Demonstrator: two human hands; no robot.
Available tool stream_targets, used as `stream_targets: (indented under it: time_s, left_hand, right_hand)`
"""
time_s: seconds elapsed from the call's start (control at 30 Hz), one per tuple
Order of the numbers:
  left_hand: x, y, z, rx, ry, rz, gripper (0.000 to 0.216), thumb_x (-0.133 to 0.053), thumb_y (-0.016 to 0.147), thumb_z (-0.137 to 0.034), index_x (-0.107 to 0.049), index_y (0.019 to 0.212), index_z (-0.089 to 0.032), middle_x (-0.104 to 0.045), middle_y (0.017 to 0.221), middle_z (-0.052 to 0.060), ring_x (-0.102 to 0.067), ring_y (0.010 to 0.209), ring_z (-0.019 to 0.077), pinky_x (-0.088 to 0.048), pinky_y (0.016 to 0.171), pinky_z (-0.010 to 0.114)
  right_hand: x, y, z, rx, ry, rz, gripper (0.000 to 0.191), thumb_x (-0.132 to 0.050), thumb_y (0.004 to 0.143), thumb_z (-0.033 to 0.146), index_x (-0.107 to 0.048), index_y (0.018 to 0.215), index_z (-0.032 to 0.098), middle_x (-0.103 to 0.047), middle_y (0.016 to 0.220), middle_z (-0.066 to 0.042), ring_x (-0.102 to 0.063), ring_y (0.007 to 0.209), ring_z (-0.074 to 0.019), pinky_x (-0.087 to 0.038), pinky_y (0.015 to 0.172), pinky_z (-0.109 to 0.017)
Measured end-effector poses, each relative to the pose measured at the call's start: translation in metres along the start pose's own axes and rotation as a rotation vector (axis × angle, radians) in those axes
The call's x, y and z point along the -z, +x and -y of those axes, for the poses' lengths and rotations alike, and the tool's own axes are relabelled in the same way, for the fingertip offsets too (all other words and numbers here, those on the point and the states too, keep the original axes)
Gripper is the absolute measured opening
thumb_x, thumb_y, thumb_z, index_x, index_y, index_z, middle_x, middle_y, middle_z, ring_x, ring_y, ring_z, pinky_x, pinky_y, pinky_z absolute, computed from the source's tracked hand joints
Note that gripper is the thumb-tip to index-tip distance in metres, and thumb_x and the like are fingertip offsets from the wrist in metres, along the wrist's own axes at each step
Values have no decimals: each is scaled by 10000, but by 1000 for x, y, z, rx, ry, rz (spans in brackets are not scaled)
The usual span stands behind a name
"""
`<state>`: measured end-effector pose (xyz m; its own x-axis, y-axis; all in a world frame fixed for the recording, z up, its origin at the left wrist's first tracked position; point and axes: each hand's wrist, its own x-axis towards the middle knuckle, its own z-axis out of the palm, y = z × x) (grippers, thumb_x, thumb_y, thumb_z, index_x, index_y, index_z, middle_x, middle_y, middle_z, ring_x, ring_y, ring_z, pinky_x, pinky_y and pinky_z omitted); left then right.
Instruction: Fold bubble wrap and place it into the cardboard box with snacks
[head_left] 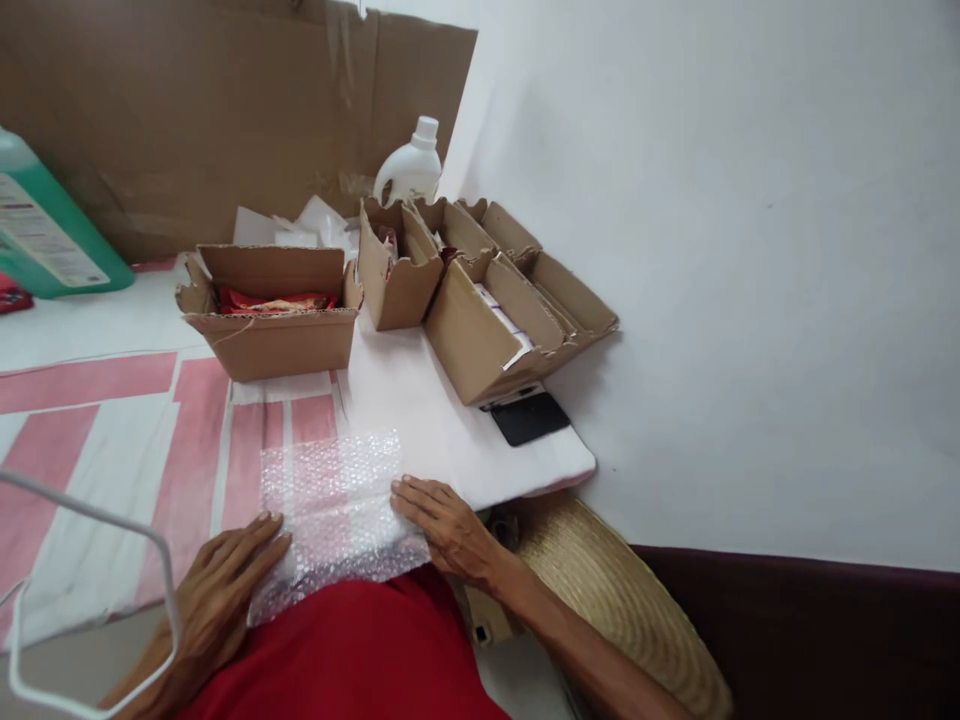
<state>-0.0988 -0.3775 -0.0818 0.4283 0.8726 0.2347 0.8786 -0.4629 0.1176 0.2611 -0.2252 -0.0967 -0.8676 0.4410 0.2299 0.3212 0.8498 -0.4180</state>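
White tabletop (420,400) bears clear bubble wrap (334,505), left hand (225,580) and right hand (446,525) pressing flat, each grip spread.

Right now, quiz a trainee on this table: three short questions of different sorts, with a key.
1. True or false: both hands rest on the bubble wrap.
2. Which lies nearest the right hand? A) white bottle B) black device C) green jug
3. What colour are the packets in the left cardboard box?

Key: 1 true, the left hand too. 2 B. 3 red.
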Motion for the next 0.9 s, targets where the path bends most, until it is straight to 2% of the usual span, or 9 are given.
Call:
stream_targets:
  time_s: [0.1, 0.23, 0.3, 0.4, 0.43, 0.5, 0.63, 0.77, 0.9]
  left_hand:
    - [-2, 3, 2, 116, -136, -82, 487, -496, 905, -147, -606, 1357, -291, -699, 1327, 59, -666, 1208, 213, -526, 984, 334]
    - [-2, 17, 0, 418, -440, -170, 247, -529, 932, -299, -714, 1092, -267, -769, 1074, 47, -730, 1002, 193, -579, 884, 299]
    - [0, 26, -4, 584, -566, -215, 251, -548, 905, -401, -714, 1016, -249, -767, 968, 43, -737, 888, 194, -598, 778, 282]
    - [2, 41, -14, 863, -616, -281, 344, -585, 843, -529, -701, 990, -240, -734, 820, 10, -689, 671, 178, -574, 586, 267]
    - [3, 46, -18, 943, -603, -293, 371, -583, 838, -557, -698, 989, -238, -720, 787, 1, -665, 628, 172, -561, 558, 267]
    - [3, 56, -23, 1038, -544, -301, 395, -549, 858, -582, -695, 976, -234, -709, 776, 2, -650, 630, 172, -558, 596, 277]
    - [-1, 65, -27, 1028, -421, -310, 390, -523, 878, -562, -683, 967, -218, -727, 842, 32, -680, 743, 196, -547, 751, 310]
    - [-8, 62, -27, 969, -352, -340, 382, -523, 891, -538, -664, 992, -198, -732, 900, 59, -685, 783, 203, -532, 786, 322]
    - [-13, 60, -26, 945, -306, -348, 373, -503, 922, -540, -654, 974, -204, -717, 860, 45, -669, 754, 194, -514, 748, 316]
  right_hand:
    - [-1, 6, 2, -63, 107, -160, 370, -477, 991, 175, -607, 1337, 153, -675, 1334, -130, -584, 1267, -244, -484, 1030, -428]
    - [-6, 23, 8, -282, 264, -379, 175, -539, 1004, 234, -705, 1054, 206, -749, 1027, -73, -662, 997, -221, -517, 900, -404]
    - [-9, 30, 13, -395, 288, -466, 180, -537, 1004, 236, -696, 924, 211, -722, 963, -69, -644, 953, -220, -511, 883, -401]
    - [-16, 38, 20, -500, 259, -553, 208, -499, 1011, 217, -644, 862, 215, -667, 953, -75, -593, 954, -228, -493, 871, -390]
    - [-18, 41, 21, -530, 236, -572, 212, -483, 1018, 211, -624, 860, 216, -650, 933, -69, -577, 937, -227, -481, 864, -386]
    - [-23, 46, 24, -586, 167, -601, 222, -451, 1031, 202, -586, 856, 216, -619, 888, -57, -546, 886, -223, -456, 842, -382]
    - [-31, 54, 26, -625, -6, -604, 239, -417, 1043, 191, -551, 847, 215, -580, 859, -59, -497, 848, -229, -424, 806, -376]
    - [-36, 56, 25, -600, -132, -591, 239, -402, 1052, 184, -538, 859, 221, -577, 866, -67, -487, 849, -238, -418, 813, -385]
    - [-38, 56, 23, -594, -193, -591, 226, -426, 1037, 164, -522, 841, 222, -564, 847, -66, -480, 840, -241, -420, 798, -380]
